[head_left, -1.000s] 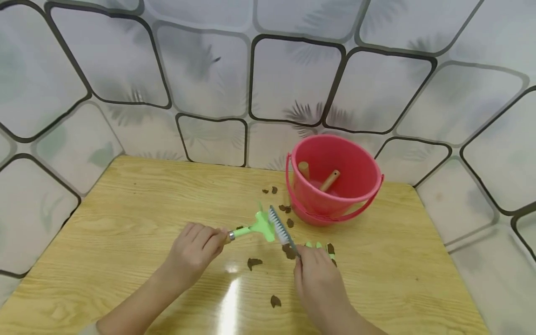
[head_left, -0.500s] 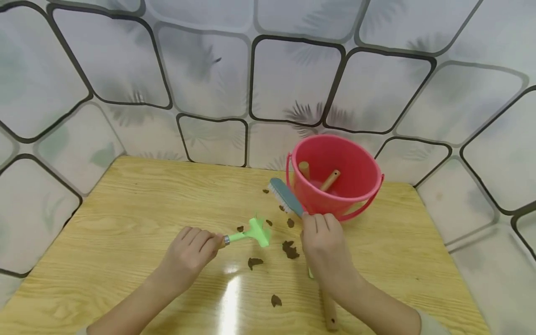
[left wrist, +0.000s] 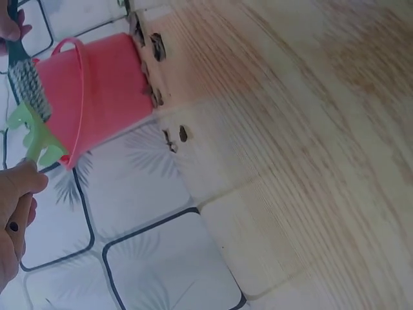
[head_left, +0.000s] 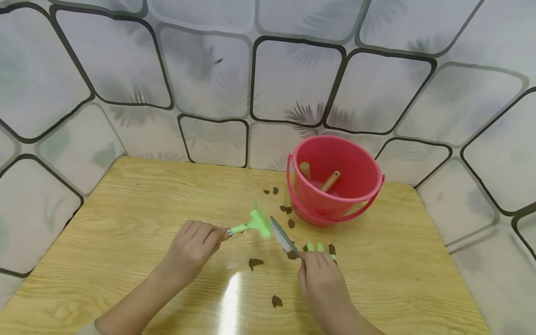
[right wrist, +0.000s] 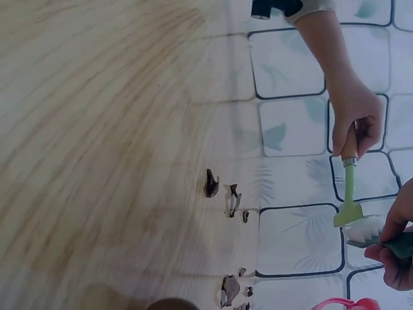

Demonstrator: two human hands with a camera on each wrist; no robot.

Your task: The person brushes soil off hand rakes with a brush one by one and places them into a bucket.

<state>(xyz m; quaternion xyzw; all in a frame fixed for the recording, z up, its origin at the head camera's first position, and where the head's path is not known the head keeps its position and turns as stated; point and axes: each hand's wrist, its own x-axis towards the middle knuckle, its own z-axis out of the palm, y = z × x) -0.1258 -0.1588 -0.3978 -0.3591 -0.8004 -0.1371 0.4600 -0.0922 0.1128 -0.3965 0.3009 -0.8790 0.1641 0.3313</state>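
My left hand [head_left: 192, 249] grips the wooden handle of a small green hand rake [head_left: 258, 223], its head held above the table. In my right hand [head_left: 326, 286] is a scrub brush [head_left: 285, 238] with a blue-grey back and white bristles. Those bristles meet the rake's green head [right wrist: 349, 214] in the right wrist view; the left wrist view also has the brush [left wrist: 29, 87] against it. Under the right hand lies another green-pronged tool [head_left: 320, 247], its handle hidden. Brown flakes [head_left: 256, 263] are scattered around, one partly behind the brush.
A pink bucket [head_left: 320, 200] stands at the back right, with wooden handles [head_left: 331, 181] inside and its own handle hanging down in front. More brown flakes [head_left: 277, 301] lie on the wood-grain table [head_left: 146, 200]. Patterned walls [head_left: 293, 79] enclose the back and sides.
The brush swung up toward the bucket half a second ago, away from the rake, and has come back down to the rake's head. The left hand shifted slightly, lifting the rake's head a little.
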